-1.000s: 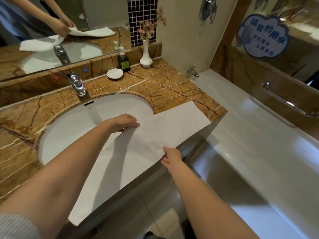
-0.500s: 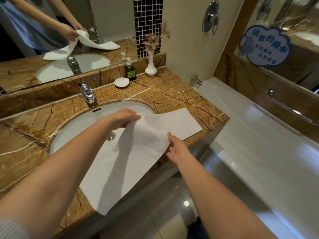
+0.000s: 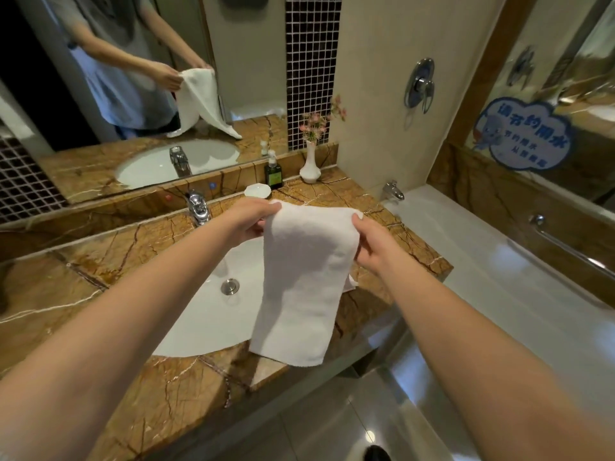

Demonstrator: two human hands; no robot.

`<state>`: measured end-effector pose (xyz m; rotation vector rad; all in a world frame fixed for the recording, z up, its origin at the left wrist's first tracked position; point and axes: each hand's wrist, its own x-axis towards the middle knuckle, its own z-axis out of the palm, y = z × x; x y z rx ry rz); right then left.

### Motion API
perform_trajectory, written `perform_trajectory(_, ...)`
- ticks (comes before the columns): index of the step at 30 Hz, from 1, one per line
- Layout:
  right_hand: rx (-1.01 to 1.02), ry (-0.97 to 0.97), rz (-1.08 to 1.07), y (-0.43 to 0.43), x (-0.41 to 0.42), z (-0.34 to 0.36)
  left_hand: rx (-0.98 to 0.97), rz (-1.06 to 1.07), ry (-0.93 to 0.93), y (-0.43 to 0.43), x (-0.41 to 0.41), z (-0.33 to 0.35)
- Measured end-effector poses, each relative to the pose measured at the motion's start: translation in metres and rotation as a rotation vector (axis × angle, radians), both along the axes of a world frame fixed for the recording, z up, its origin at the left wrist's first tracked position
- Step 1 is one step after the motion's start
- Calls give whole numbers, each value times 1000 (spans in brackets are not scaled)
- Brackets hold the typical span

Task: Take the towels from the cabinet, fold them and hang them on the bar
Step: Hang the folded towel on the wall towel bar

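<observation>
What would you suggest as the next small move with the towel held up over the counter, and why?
Probably bring the top edge down onto the lower end to halve it. The left hand and right hand each pinch a top corner of the towel, which hangs long and narrow, its lower end resting on the counter near its front edge.

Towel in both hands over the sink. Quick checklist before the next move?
1. Left hand pinches a top corner of the towel: ok.
2. Right hand pinches the other top corner: ok.
3. Layers flush: not ok, a flap sticks out on the right side.
4. Lower end off the counter: not ok, it drapes on the front edge.
5. Bar bare where visible: ok.
</observation>
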<state>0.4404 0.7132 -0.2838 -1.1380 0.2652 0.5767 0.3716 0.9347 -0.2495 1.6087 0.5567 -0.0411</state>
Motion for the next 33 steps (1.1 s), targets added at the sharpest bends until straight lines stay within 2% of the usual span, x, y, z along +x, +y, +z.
perform_trajectory(8,-53,-119,308,4,22,56,20,102,-61,-7,0,52)
perform_trajectory(15,-319,-241,571,10,37,103,46,191,-113,3,3,87)
perform_trajectory(21,-439,-51,676,31,59,124,132,251,-108,12,-8,116)
perform_trajectory(27,-490,138,922,60,58,115,194,360,-86,21,-15,131)
perform_trajectory(30,-519,93,995,77,56,109,191,425,-83,24,-24,135)
perform_trajectory(33,-450,66,971,90,48,111,185,471,-68,31,-35,137)
